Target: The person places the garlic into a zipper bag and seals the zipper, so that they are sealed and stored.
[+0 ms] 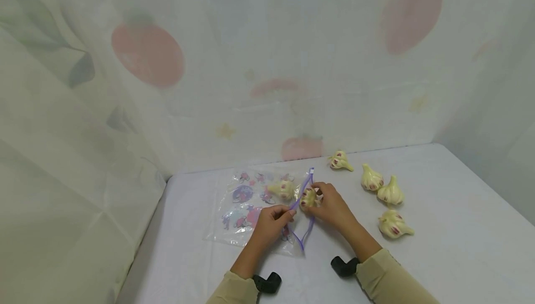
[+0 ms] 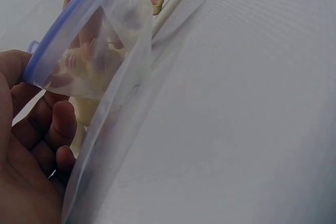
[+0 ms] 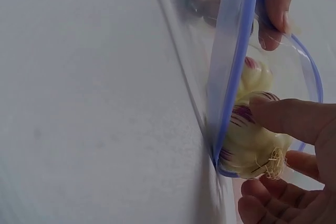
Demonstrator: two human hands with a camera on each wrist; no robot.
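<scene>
A clear zip bag (image 1: 227, 232) with printed cartoon pictures and a purple zip edge lies on the table, its mouth spread open toward the right. My left hand (image 1: 271, 223) pinches the near lip of that mouth between thumb and fingers; the left wrist view shows the purple zip (image 2: 58, 30) at the fingertips. One garlic bulb (image 1: 284, 189) is inside the bag. My right hand (image 1: 332, 206) holds a second garlic bulb (image 3: 249, 135) right in the mouth, root end toward the palm, with the thumb on its upper side.
To the right of the bag several loose garlic bulbs lie on the white table: one at the back (image 1: 340, 160), two side by side, one bulb (image 1: 394, 224) nearer. A fruit-print curtain (image 1: 234, 58) hangs behind. Black angled pieces (image 1: 344, 266) sit at both wrists.
</scene>
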